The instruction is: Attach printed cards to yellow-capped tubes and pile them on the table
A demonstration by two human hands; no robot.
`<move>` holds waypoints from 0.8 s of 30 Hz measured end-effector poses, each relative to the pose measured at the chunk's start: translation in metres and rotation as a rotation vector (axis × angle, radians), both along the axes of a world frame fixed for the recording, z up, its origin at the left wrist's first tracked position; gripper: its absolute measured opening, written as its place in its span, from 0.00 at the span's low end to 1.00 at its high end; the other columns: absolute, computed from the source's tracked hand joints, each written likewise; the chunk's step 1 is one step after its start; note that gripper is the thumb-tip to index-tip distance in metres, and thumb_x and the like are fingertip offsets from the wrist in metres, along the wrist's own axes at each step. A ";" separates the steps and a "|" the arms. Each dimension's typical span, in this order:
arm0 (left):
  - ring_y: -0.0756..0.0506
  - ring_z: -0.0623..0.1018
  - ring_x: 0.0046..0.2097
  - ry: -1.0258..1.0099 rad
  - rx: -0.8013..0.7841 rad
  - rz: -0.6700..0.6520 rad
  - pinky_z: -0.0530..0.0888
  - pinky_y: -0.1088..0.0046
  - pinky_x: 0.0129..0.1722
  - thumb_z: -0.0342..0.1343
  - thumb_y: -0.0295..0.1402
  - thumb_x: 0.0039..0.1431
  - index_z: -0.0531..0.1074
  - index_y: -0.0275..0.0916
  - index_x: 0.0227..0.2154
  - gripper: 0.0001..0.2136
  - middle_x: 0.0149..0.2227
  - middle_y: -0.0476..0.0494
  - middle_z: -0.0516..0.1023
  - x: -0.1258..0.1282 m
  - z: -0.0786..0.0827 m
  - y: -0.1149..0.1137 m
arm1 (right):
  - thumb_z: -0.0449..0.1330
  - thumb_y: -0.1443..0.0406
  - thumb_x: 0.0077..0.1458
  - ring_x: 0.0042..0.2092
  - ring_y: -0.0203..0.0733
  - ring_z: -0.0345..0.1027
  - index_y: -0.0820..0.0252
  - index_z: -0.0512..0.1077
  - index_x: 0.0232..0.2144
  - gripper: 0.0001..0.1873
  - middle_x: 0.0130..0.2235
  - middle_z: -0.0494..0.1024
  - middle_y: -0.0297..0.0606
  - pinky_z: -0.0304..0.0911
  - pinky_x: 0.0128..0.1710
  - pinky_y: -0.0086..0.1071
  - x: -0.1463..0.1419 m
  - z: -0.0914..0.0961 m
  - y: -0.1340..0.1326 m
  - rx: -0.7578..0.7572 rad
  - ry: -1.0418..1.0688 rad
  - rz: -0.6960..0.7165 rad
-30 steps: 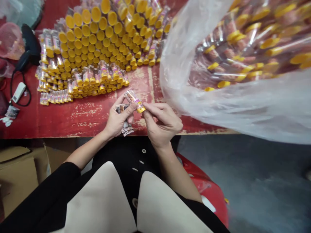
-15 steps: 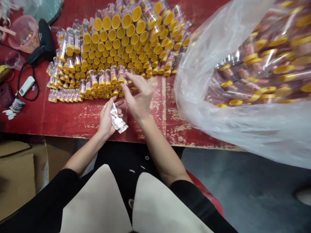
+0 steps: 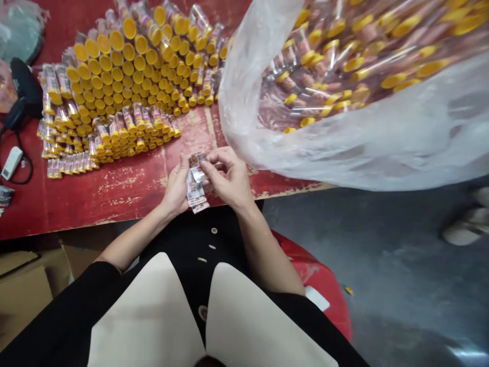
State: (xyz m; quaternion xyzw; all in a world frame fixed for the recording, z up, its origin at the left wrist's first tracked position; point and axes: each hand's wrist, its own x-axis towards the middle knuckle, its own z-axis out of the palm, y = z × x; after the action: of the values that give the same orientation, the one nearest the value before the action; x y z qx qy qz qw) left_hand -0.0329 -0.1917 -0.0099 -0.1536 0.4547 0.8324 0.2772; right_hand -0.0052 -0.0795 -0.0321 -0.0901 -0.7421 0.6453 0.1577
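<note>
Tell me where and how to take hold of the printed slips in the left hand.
Probably pinch the slips by their lower end, coming from the person's side: that end looks flat and juts free, while the left hand holds their left edge and the right hand occupies their upper right.

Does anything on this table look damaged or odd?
Yes, the flat red tabletop: pale, scratched patches show where its coating looks worn away, in front of the stacked clear tubes with yellow caps.

Lbls (image 3: 195, 190) smooth, bag (image 3: 344, 148) glossy plstc, tbl (image 3: 126, 196) rough.
</note>
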 end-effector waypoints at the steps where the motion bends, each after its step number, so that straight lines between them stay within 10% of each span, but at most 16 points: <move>1: 0.51 0.79 0.30 0.016 -0.028 -0.023 0.74 0.79 0.28 0.64 0.50 0.55 0.77 0.35 0.38 0.20 0.32 0.45 0.79 0.002 -0.001 0.003 | 0.63 0.61 0.57 0.35 0.33 0.69 0.60 0.74 0.28 0.09 0.37 0.72 0.36 0.67 0.32 0.28 0.002 0.001 0.007 0.003 0.000 -0.031; 6: 0.58 0.67 0.21 0.163 -0.148 -0.004 0.64 0.83 0.19 0.76 0.41 0.39 0.74 0.35 0.34 0.23 0.24 0.56 0.73 0.005 -0.002 0.020 | 0.60 0.62 0.59 0.32 0.33 0.69 0.59 0.75 0.33 0.07 0.31 0.77 0.32 0.64 0.33 0.28 0.015 0.010 0.033 0.119 -0.012 -0.026; 24: 0.57 0.72 0.22 0.192 -0.143 0.102 0.67 0.81 0.22 0.76 0.32 0.39 0.71 0.35 0.30 0.19 0.24 0.55 0.75 -0.023 0.001 0.049 | 0.54 0.60 0.66 0.33 0.37 0.66 0.59 0.73 0.30 0.14 0.29 0.75 0.35 0.62 0.38 0.33 -0.014 0.013 0.090 0.513 0.080 0.004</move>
State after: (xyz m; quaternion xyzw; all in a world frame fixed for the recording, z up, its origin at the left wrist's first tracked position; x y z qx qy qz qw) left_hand -0.0556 -0.1427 -0.0087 -0.1156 0.5290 0.8216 0.1782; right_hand -0.0194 0.0107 -0.0191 -0.0202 -0.8747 0.4394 0.2034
